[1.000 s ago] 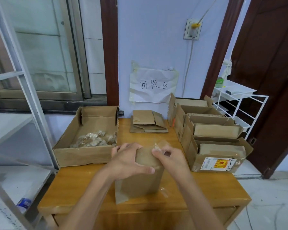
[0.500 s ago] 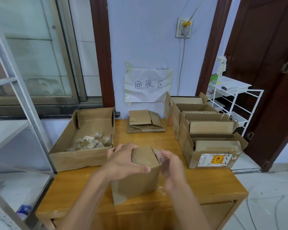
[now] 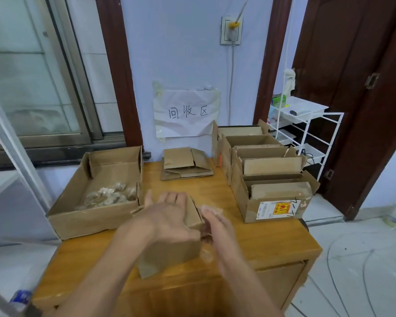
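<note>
Two hands at the cardboard box [image 3: 169,255]: left hand [image 3: 169,216] spread flat atop it, right hand [image 3: 217,225] at 3 o'clock, grip too blurred to tell.

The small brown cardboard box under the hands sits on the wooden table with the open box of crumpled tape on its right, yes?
No. The head view shows the large open cardboard box of crumpled tape on the left of the small brown cardboard box, not its right.

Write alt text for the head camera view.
A person's left hand lies on a small cardboard box on a wooden table, while the blurred right hand is at the box's right edge. An open tray box sits left, a row of open cartons right.
</note>
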The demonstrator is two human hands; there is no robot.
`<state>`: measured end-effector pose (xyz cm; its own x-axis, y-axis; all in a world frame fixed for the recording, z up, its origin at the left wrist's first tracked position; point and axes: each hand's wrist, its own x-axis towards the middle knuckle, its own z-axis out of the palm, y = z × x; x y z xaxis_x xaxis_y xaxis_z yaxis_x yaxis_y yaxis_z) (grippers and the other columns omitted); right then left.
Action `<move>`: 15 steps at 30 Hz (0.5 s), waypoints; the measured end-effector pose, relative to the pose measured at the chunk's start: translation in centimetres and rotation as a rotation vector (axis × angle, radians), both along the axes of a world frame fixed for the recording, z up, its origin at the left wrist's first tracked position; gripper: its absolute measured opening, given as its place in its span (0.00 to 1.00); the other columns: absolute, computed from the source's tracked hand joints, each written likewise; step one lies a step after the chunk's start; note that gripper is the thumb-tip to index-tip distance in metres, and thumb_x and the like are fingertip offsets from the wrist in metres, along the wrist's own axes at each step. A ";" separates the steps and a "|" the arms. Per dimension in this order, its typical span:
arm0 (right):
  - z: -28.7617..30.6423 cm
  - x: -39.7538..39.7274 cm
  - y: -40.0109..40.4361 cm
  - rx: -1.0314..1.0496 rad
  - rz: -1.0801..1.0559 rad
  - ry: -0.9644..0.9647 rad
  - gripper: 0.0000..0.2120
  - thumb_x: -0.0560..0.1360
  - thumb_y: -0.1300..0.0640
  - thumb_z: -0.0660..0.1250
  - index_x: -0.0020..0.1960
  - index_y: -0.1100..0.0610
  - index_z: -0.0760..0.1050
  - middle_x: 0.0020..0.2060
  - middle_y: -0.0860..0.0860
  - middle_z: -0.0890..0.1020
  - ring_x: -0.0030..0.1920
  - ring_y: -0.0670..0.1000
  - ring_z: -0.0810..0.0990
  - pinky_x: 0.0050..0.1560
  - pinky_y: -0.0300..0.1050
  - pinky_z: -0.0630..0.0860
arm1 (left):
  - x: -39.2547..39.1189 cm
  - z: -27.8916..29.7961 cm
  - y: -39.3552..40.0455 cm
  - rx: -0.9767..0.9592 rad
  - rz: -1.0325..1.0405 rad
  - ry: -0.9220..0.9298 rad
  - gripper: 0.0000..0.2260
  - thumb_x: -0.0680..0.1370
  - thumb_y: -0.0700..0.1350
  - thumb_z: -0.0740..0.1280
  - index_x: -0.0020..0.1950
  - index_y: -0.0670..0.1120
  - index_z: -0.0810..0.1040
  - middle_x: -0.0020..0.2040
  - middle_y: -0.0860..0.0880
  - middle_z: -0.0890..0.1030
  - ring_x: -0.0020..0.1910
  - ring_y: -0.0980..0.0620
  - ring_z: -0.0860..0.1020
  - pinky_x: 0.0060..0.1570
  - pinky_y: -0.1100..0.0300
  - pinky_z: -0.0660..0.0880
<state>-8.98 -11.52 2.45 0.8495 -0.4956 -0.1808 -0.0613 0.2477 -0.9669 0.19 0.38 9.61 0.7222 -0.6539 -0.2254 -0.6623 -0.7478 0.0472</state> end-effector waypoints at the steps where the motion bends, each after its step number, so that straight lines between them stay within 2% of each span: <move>1: -0.4 -0.1 0.1 0.011 -0.019 -0.036 0.12 0.84 0.49 0.66 0.47 0.55 0.81 0.35 0.49 0.76 0.39 0.48 0.72 0.40 0.43 0.69 | -0.4 -0.5 -0.7 -0.008 -0.019 -0.050 0.52 0.69 0.75 0.64 0.82 0.48 0.51 0.80 0.49 0.60 0.80 0.46 0.56 0.78 0.36 0.48; 3: -0.9 -0.3 0.1 0.027 -0.012 -0.085 0.15 0.85 0.49 0.64 0.42 0.53 0.78 0.35 0.50 0.74 0.38 0.48 0.71 0.41 0.43 0.68 | -0.6 -1.6 -0.9 -0.075 -0.033 -0.193 0.52 0.66 0.76 0.67 0.80 0.50 0.55 0.75 0.52 0.65 0.73 0.49 0.65 0.73 0.42 0.59; 4: -1.0 -0.3 -0.1 0.038 0.017 -0.102 0.16 0.86 0.49 0.63 0.42 0.53 0.78 0.35 0.51 0.75 0.37 0.48 0.71 0.40 0.43 0.69 | -0.2 -2.1 -0.5 -0.132 -0.031 -0.227 0.51 0.65 0.77 0.68 0.79 0.51 0.56 0.73 0.54 0.66 0.72 0.50 0.66 0.71 0.45 0.61; 7: -1.0 0.4 -0.5 0.089 0.050 -0.128 0.15 0.86 0.50 0.62 0.44 0.56 0.77 0.34 0.50 0.74 0.34 0.46 0.71 0.39 0.40 0.68 | 1.6 -2.9 0.8 -0.248 -0.047 -0.172 0.52 0.64 0.76 0.70 0.79 0.54 0.56 0.73 0.57 0.68 0.70 0.54 0.67 0.68 0.51 0.62; 9: -1.7 0.9 -0.4 0.166 0.016 -0.170 0.16 0.85 0.51 0.63 0.40 0.54 0.75 0.33 0.50 0.74 0.34 0.47 0.70 0.39 0.42 0.67 | 2.0 -3.0 0.9 -0.262 -0.064 -0.151 0.51 0.63 0.76 0.71 0.79 0.55 0.57 0.73 0.57 0.69 0.69 0.55 0.67 0.67 0.52 0.62; 13: -3.7 1.7 -0.4 0.416 -0.056 -0.297 0.13 0.83 0.55 0.66 0.40 0.54 0.75 0.33 0.51 0.72 0.33 0.47 0.70 0.35 0.40 0.67 | 2.6 -3.1 0.7 -0.257 -0.090 -0.140 0.54 0.57 0.80 0.63 0.78 0.56 0.58 0.70 0.59 0.70 0.67 0.56 0.67 0.65 0.53 0.62; 15: -4.3 2.2 -0.6 0.519 -0.076 -0.333 0.09 0.80 0.54 0.68 0.42 0.54 0.75 0.32 0.50 0.71 0.32 0.46 0.69 0.31 0.38 0.66 | 3.1 -3.2 0.9 -0.263 -0.087 -0.123 0.54 0.56 0.80 0.63 0.78 0.56 0.58 0.69 0.59 0.70 0.66 0.57 0.67 0.65 0.54 0.62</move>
<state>-6.75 -12.12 -1.80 0.8675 -0.4756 -0.1459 0.2592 0.6825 -0.6834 3.25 1.28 6.45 0.6722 -0.7390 0.0456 -0.7362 -0.6605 0.1471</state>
